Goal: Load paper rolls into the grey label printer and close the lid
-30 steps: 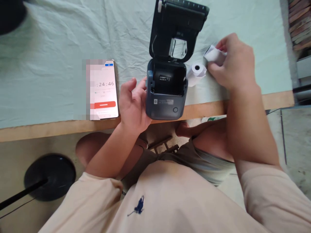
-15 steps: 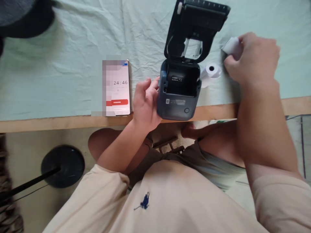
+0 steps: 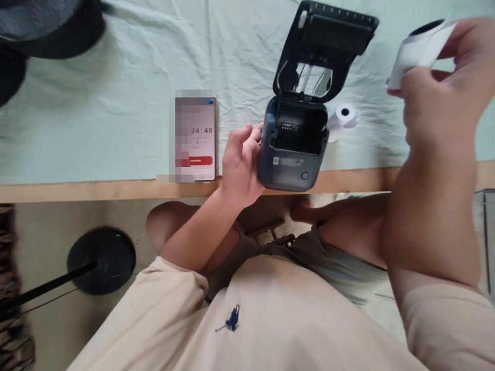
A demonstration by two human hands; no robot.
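Up at the frame's upper right, the right hand point(image 3: 444, 98) pinches a paper roll point(image 3: 419, 49) aloft, while the left hand point(image 3: 242, 165) cups the open label printer point(image 3: 294, 149), steadying it at the table point(image 3: 116, 189) edge.

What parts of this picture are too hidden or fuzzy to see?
Head view:
- Phone: screen's left side blurred out.
- Right hand: cut off by the right edge.
- Held roll: lower end hidden behind that hand.
- Printer: label text too small.
- Dark object: cut off at the top left corner.
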